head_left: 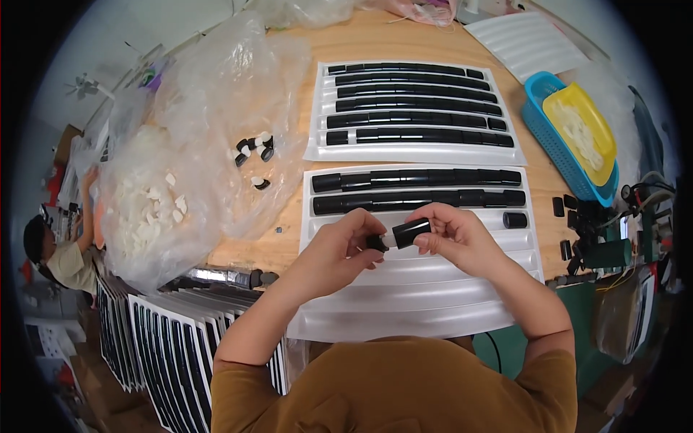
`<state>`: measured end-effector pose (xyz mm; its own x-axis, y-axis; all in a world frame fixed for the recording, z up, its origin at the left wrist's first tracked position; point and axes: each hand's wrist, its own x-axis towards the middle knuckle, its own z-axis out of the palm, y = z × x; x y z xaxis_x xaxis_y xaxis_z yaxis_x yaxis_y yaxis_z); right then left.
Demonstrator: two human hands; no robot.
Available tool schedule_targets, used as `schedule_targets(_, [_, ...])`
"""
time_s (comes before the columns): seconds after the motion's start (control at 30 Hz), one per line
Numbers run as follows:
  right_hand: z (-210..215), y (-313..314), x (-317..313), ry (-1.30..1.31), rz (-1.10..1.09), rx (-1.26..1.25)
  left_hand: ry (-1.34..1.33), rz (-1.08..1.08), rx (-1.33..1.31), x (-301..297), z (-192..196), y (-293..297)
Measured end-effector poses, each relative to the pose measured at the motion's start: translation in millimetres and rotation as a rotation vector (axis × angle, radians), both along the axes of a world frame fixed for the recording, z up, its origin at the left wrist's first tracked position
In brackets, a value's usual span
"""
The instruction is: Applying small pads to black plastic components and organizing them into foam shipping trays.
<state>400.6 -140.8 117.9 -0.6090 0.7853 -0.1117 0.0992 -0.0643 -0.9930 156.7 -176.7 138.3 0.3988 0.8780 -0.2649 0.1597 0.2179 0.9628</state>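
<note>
My left hand (pixel 339 249) pinches a small black base with a white inner piece (pixel 381 240). My right hand (pixel 455 234) grips a black cylindrical cap (pixel 411 231) pressed against that white piece. Both hands hover over a white grooved tray (pixel 404 303). Its two far grooves hold rows of black tubes (pixel 415 178), and a single black tube (pixel 515 219) lies in the third groove at the right.
A second white tray (pixel 411 153) full of black tubes lies farther back. Clear plastic bags (pixel 180 195) with white parts sit at left, with loose black-and-white pieces (pixel 254 148). A blue basket with yellow tray (pixel 577 130) is at right. Stacked filled trays (pixel 173 346) stand lower left. Another person (pixel 61 252) is at far left.
</note>
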Motion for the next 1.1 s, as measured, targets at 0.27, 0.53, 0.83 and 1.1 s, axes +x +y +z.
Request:
schedule_targets(0.27, [7, -11, -8, -0.036, -0.062, 0.153, -0.001, 0.104, 0.028, 1, -2, -8])
schedule_targets(0.53, [12, -16, -15, -0.018, -0.028, 0.025, -0.013, 0.056, 0.029, 3, 3, -10])
schedule_targets(0.83, [5, -16, -14, -0.092, 0.113, -0.058, 0.124, -0.008, 0.322, -4, -4, -9])
schedule_targets(1.1, [8, -49, -38, 0.0, 0.256, 0.023, -0.125, 0.147, 0.535, 21, -17, -21])
